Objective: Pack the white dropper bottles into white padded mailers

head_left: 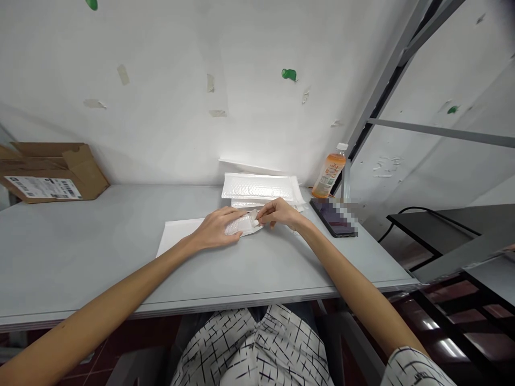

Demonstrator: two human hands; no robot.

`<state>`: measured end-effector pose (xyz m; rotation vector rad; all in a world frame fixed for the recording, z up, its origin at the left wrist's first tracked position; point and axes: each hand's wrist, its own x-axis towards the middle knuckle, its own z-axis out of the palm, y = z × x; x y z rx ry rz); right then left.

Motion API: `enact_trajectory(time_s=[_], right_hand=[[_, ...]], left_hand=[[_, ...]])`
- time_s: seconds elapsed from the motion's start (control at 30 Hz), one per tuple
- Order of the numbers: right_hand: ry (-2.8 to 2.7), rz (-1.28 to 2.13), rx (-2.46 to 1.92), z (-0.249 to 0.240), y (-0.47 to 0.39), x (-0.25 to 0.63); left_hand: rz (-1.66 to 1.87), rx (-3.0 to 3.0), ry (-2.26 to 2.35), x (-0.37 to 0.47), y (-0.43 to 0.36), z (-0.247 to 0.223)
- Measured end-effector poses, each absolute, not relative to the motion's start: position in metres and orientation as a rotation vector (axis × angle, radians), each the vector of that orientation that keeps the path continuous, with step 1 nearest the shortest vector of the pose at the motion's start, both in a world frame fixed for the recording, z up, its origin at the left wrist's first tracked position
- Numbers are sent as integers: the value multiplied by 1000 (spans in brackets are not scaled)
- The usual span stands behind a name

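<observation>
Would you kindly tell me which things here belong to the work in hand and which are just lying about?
In the work:
- small bubble pouch, gripped by the left hand, right hand at its end
- likely also the padded mailers and flat white sheet

Apparently just lying about:
- cardboard box
- drink bottle
- phone

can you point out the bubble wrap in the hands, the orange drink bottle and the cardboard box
Bubble wrap (235, 226): head view, on its bubbled surface
Orange drink bottle (330, 171): head view, mid-body
Cardboard box (52, 187): head view, on its labelled front
</observation>
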<state>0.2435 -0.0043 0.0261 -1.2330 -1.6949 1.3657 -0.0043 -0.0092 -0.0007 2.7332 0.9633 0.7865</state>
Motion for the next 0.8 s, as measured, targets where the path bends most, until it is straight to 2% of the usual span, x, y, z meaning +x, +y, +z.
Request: enact_trajectory(time_s=[0.3, 0.5, 0.8], right_hand=[[-1724, 1160, -1320, 13, -3, 233], [-1922, 803, -1494, 17, -3, 235], [-1845, 1092, -1394, 17, -3, 238]], left_hand=[[739, 2742, 952, -4, -10, 1], [712, 2729, 959, -3, -11, 4], [698, 2767, 956, -4, -10, 4]])
